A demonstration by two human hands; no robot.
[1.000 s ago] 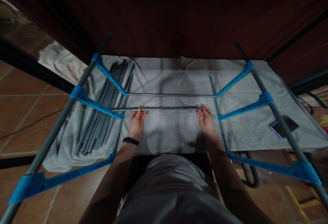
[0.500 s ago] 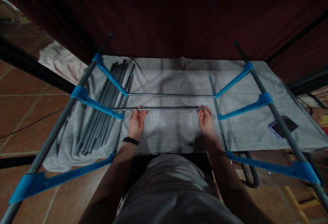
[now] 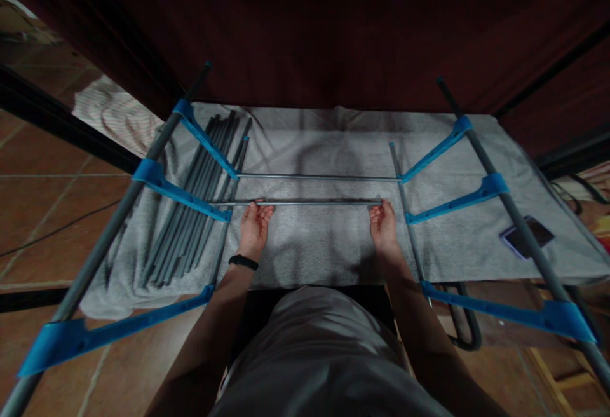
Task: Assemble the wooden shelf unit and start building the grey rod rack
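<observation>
A thin grey metal rod [image 3: 314, 203] lies crosswise between my hands. My left hand [image 3: 255, 225] pinches it near the left side, where the rod's end reaches past the blue bracket [image 3: 185, 195]. At its right end, my right hand [image 3: 382, 221] grips the rod with thumb and fingers, short of the right blue bracket [image 3: 455, 206]. Parallel and farther away, another rod [image 3: 314, 177] spans the two far brackets. The brackets join grey tubes into a left side frame [image 3: 112, 238] and a right side frame [image 3: 528, 241].
A bundle of loose grey tubes [image 3: 190, 213] lies at the left on the grey cloth [image 3: 314, 245]. A phone [image 3: 528, 237] rests on the cloth at the right. Behind stands a dark red curtain [image 3: 305, 35]. Tiled floor [image 3: 42, 213] shows at the left.
The held rod and my right hand have shifted very slightly to the right. My left hand stays almost where it was.
</observation>
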